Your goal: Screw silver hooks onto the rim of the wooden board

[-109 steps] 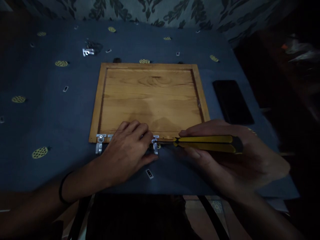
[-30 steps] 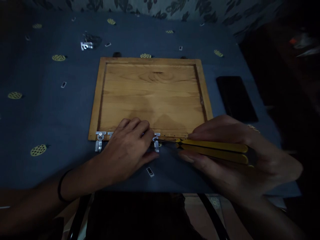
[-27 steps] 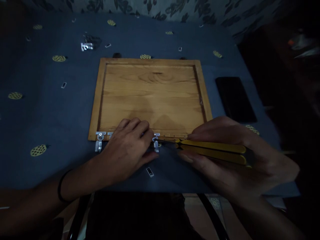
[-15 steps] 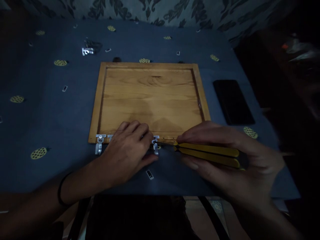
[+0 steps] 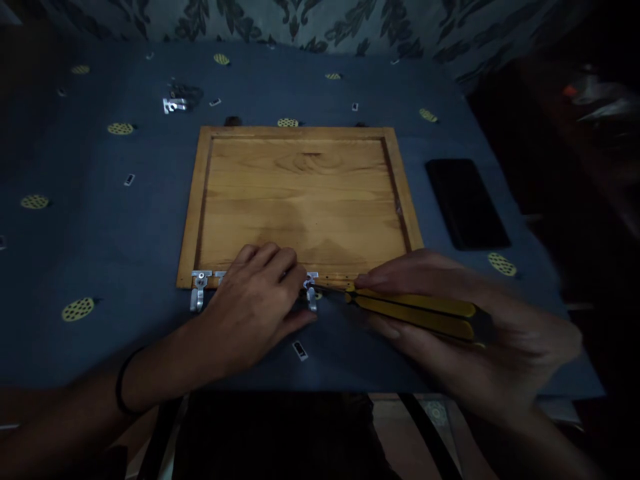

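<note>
A framed wooden board [image 5: 300, 187] lies flat, with metal hooks along its near edge. The left metal hook [image 5: 199, 287] has a screw head showing. My left hand [image 5: 255, 300] rests curled over the near edge, partly covering a second hook. Its thumb and forefinger close about another metal hook [image 5: 311, 293]; their exact contact is hard to see. In my right hand [image 5: 465, 327], closed around its handle, is a yellow and black screwdriver [image 5: 415, 310]. The screwdriver lies nearly level, its thin shaft pointing left at that hook. Its tip meets or nearly meets the hook.
A dark phone [image 5: 467, 203] lies right of the board. Several loose metal hooks [image 5: 175, 105] sit at the back left of the blue patterned tablecloth [image 5: 90, 247]. Patterned fabric [image 5: 300, 23] stands behind the table. Small holes show along the board's near edge.
My right hand has turned slightly and shifted a little to the right at the knuckles, with the screwdriver handle tilting slightly. My left hand and the board stay in place.
</note>
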### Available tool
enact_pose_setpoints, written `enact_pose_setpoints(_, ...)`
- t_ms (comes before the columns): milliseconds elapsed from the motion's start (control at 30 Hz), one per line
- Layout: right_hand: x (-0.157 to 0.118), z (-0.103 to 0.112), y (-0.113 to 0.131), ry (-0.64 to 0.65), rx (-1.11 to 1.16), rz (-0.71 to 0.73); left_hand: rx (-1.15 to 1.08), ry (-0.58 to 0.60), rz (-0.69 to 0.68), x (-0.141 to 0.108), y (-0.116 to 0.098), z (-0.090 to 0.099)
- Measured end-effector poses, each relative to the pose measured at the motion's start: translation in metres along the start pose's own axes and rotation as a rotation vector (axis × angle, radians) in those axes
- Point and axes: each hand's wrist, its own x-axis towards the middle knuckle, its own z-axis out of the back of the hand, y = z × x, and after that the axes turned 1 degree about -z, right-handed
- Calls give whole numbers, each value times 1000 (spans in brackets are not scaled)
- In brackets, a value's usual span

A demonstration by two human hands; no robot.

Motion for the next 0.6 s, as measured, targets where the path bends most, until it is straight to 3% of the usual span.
enact_pose_setpoints(267,-16,5,1,-184,-53,-85,-5,-55,-14,-1,0,-2)
enact_pose_setpoints(433,-15,1,-2,-102,-65,-27,-9,-48,-12,-1,0,-2)
enact_pose_setpoints(600,-16,-2,3,-115,-115,-111,-9,-58,-11,-1,0,-3)
